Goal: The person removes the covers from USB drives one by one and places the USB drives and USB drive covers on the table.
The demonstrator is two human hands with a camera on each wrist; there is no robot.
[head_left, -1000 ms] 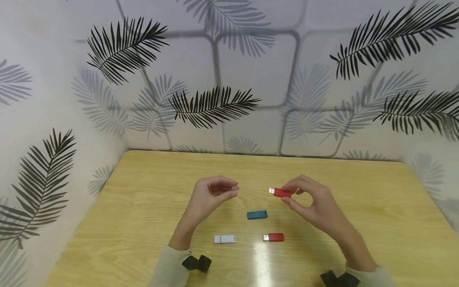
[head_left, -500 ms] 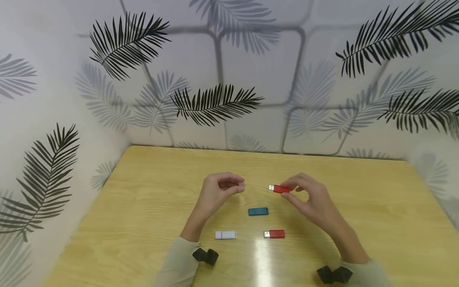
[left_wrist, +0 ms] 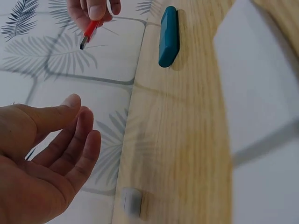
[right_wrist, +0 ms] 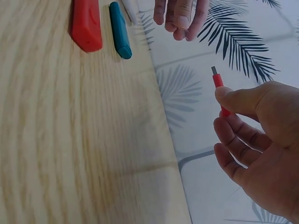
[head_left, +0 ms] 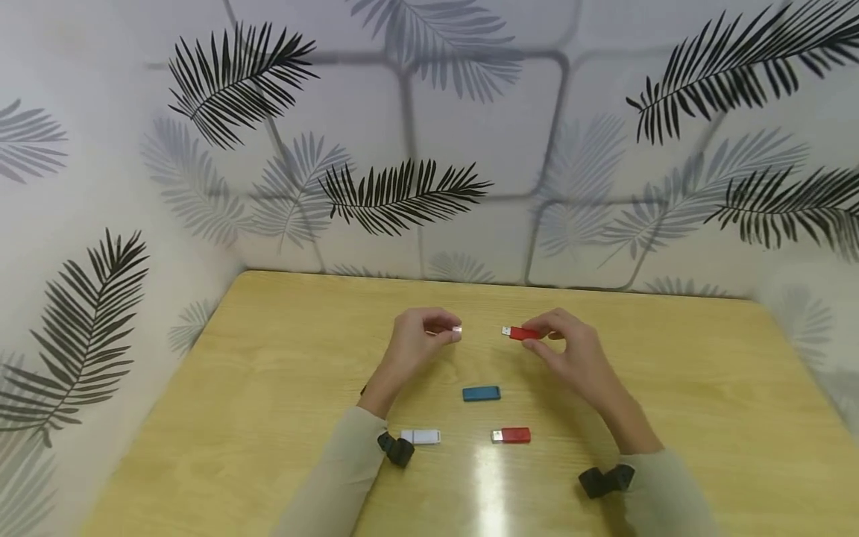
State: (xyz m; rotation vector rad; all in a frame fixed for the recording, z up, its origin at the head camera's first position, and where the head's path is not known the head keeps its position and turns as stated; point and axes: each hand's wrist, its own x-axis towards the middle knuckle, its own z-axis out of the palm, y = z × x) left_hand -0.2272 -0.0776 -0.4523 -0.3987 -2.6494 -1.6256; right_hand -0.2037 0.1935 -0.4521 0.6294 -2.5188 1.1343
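Observation:
My right hand [head_left: 570,350] pinches a red USB stick [head_left: 520,333] between thumb and fingers, its bare metal plug pointing left. Facing it, my left hand [head_left: 419,341] has thumb and fingertips brought together, with a small pale, shiny piece [head_left: 457,329] at their tips. That piece is too small for its kind to show, and the left wrist view hides it. Both hands hover over the table's far half, apart from each other. Below them lie a blue-teal USB stick [head_left: 481,393], a white USB stick [head_left: 420,437] and a second red USB stick [head_left: 511,435].
A small grey object [left_wrist: 131,201] lies on the table below the left hand; the left arm mostly covers it in the head view. The wooden table [head_left: 268,335] ends at a leaf-patterned wall [head_left: 470,246].
Both hands have moved farther over the table, the left one also to the right. The gap between them has narrowed. The red USB stick stays in the right hand; the sticks on the table lie still.

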